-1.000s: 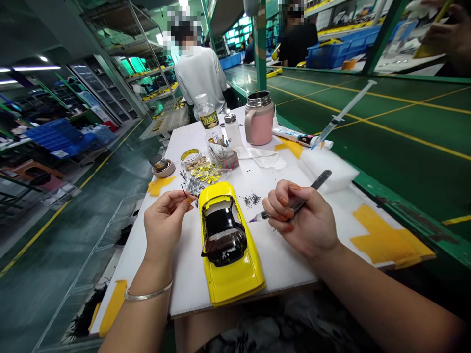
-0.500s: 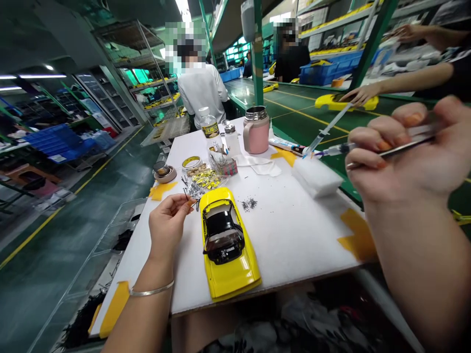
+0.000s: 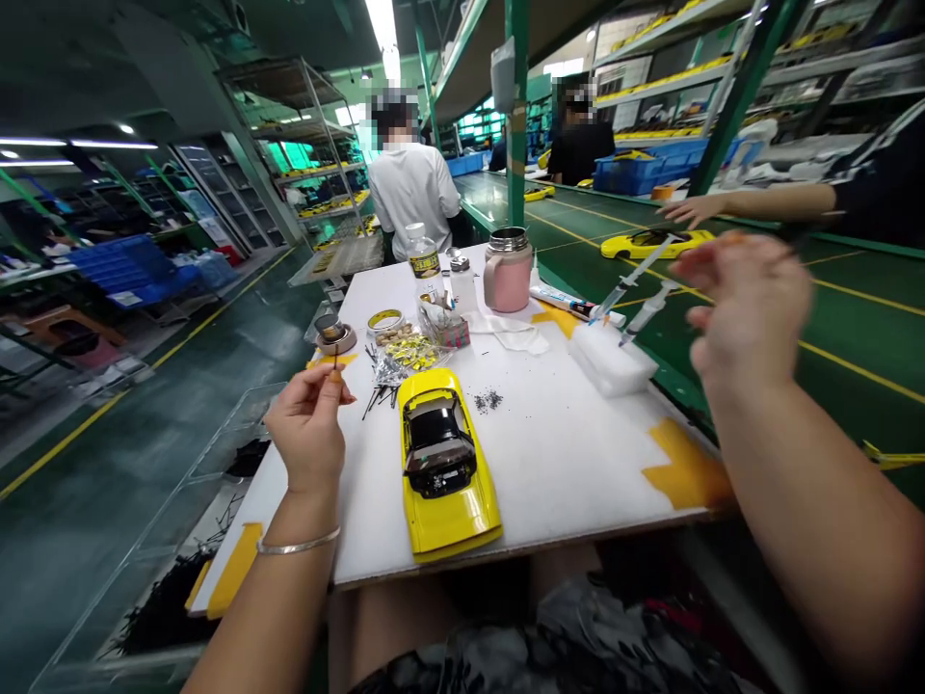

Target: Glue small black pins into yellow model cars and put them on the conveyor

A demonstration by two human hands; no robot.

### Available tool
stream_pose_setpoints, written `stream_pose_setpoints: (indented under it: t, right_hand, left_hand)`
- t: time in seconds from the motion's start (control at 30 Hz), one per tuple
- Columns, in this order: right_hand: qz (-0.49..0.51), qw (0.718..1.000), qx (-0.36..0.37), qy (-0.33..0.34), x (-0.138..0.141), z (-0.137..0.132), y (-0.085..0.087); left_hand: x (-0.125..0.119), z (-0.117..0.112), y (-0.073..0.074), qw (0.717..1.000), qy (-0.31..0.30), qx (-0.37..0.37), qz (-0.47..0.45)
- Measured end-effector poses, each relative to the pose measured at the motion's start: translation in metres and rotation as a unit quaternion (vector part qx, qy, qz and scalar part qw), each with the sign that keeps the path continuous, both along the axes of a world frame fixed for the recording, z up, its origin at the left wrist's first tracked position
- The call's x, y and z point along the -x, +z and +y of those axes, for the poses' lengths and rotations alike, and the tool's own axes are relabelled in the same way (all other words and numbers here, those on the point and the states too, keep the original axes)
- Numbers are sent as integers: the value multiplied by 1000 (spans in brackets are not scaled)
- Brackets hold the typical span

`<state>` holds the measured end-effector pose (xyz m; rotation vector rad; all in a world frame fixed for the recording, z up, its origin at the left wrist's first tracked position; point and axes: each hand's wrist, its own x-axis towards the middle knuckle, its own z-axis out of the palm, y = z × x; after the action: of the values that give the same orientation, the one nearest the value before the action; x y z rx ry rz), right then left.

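Note:
My left hand (image 3: 309, 424) is raised over the table's left side, thumb and fingers closed on a thin black strip (image 3: 335, 360). My right hand (image 3: 752, 308) hangs in the air right of the syringes, its fingers curled and blurred. The slim metal tool seen in it earlier is barely discernible now. Between my hands, a yellow toy car body (image 3: 452, 516) with black window parts lies on the white table (image 3: 564, 463), touched by neither hand. More black strips (image 3: 379, 400) lie behind my left hand. Two syringes (image 3: 636, 275) stand in a white foam block (image 3: 614, 361).
Small yellow parts in a bag (image 3: 411, 352), a tape roll (image 3: 385, 320), a bottle (image 3: 425, 265) and a pink mug (image 3: 508, 270) stand farther back. Black crumbs (image 3: 488, 399) lie beside the car. A co-worker's hand (image 3: 694, 210) is above another yellow car body (image 3: 643, 244) on the green conveyor.
My left hand has lifted slightly and moved left with the black strip. My right hand has drawn inward and turned. The co-worker's hand has come off the other car body.

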<state>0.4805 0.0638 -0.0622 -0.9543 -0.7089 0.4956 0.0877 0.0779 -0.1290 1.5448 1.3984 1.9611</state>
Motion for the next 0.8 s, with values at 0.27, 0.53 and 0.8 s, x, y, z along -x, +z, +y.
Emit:
stream_pose_setpoints:
  t: [0.27, 0.53, 0.8]
  right_hand:
    - [-361, 884, -10, 297, 84, -96, -22]
    - [-407, 797, -43, 443, 122, -112, -52]
    - [-475, 800, -83, 358, 128, -104, -60]
  left_hand:
    - [-45, -139, 27, 904, -230, -52, 358]
    - [-50, -157, 6, 906, -218, 7, 363]
    - [-45, -154, 0, 930, -214, 70, 290]
